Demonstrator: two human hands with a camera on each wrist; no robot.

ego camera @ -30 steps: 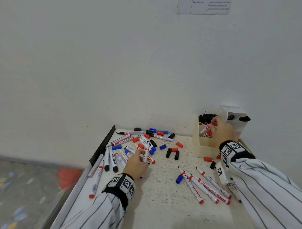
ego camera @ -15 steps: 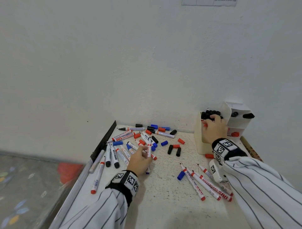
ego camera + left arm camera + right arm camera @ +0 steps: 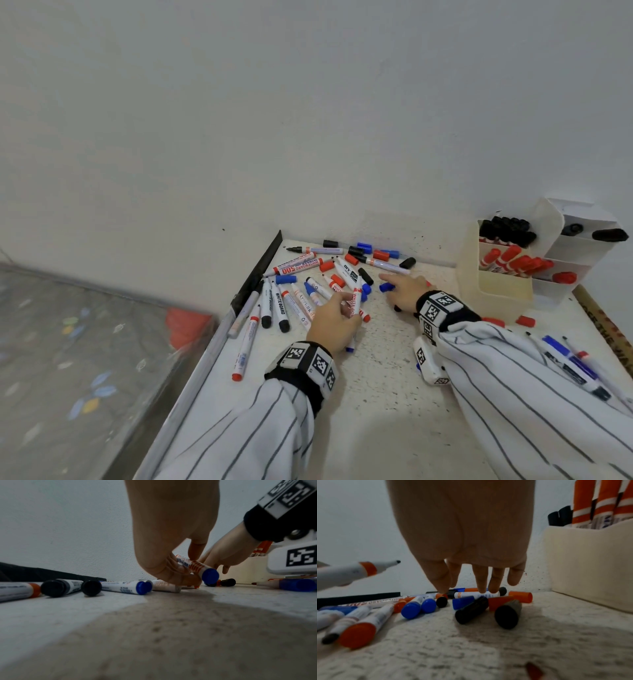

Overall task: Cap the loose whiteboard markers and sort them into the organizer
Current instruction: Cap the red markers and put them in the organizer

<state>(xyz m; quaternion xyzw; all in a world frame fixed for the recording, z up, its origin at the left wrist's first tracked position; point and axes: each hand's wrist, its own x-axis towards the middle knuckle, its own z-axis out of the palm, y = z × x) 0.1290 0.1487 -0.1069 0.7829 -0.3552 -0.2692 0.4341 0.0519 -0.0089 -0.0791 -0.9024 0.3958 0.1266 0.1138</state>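
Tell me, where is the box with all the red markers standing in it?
In the head view the cream organizer sits at the table's far right against the wall, just right of the right hand, with a white box beside it.

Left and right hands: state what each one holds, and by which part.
The left hand pinches an uncapped marker around mid-barrel between thumb and fingers. The right hand holds nothing; its fingers reach down toward loose caps.

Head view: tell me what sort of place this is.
Probably a plain work corner in a classroom or office: a speckled table against a bare white wall, strewn with whiteboard markers, beside an organizer.
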